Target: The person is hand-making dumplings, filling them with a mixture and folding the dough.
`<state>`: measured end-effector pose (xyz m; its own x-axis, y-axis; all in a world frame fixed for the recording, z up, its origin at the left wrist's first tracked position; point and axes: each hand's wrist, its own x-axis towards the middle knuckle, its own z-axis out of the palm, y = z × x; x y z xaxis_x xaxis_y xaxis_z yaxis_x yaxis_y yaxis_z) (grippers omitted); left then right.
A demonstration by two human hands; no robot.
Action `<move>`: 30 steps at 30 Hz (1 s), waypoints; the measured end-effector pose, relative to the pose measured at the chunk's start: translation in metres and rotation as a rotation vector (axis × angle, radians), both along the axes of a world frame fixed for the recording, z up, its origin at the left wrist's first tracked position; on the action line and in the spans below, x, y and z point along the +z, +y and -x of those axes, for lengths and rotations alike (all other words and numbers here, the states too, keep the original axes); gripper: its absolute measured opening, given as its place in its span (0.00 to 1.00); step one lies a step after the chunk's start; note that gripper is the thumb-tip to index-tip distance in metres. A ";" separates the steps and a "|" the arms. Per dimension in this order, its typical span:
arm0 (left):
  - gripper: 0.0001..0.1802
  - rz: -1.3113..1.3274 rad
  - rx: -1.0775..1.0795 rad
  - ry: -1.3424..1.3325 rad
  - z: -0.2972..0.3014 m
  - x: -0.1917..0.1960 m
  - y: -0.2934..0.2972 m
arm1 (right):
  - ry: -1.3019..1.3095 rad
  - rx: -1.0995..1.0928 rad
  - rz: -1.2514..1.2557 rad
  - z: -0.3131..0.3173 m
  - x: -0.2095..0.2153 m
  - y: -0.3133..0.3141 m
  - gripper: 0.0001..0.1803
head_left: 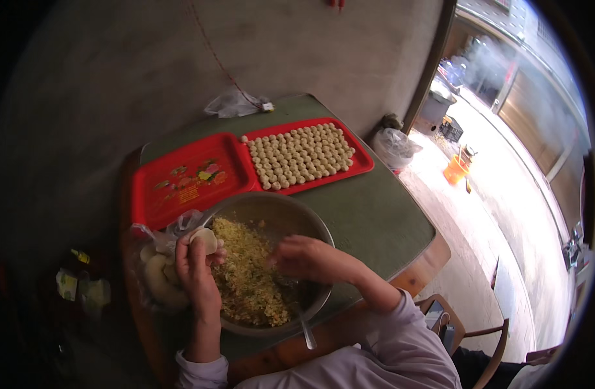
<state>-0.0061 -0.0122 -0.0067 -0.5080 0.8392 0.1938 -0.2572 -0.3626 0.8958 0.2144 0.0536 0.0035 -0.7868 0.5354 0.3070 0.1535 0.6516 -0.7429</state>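
Observation:
My left hand (197, 269) is closed on a round, pale dough wrapper (209, 240), held up at the left rim of a wide metal bowl (328, 235). Crumbly yellow-green filling (245, 269) is heaped in the bowl. Over the bowl's right side hovers my right hand (307, 259); motion smears its fingertips near the filling, so their grip is unclear. A metal spoon (307, 332) leans out over the bowl's near rim. Beside my left wrist, a clear plastic bag (142, 235) contains pale dough pieces (163, 279).
On the green-topped table (382, 217), rows of small round dumplings (301, 155) fill a red tray (364, 163). A second red tray (174, 211) with a flower print adjoins it. A wooden chair (498, 343) stands at lower right, and an orange bucket (455, 170) sits beyond the doorway.

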 end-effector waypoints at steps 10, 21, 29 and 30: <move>0.11 -0.032 0.065 0.006 0.001 0.001 -0.001 | -0.235 0.339 -0.173 -0.021 0.006 -0.052 0.14; 0.12 -0.061 0.004 0.009 -0.001 -0.014 0.003 | -0.158 -0.050 -0.381 -0.018 0.011 -0.064 0.08; 0.12 -0.026 -0.066 -0.004 -0.013 0.002 -0.007 | -0.259 -0.332 -0.529 -0.013 0.024 -0.035 0.07; 0.12 -0.029 -0.069 -0.006 -0.014 0.003 -0.008 | -0.303 -0.333 -0.562 -0.012 0.025 -0.036 0.06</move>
<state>0.0077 -0.0203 -0.0039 -0.4507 0.8663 0.2154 -0.2877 -0.3694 0.8836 0.2261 0.0175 0.0282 -0.7036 0.5870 0.4004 0.5571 0.8055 -0.2019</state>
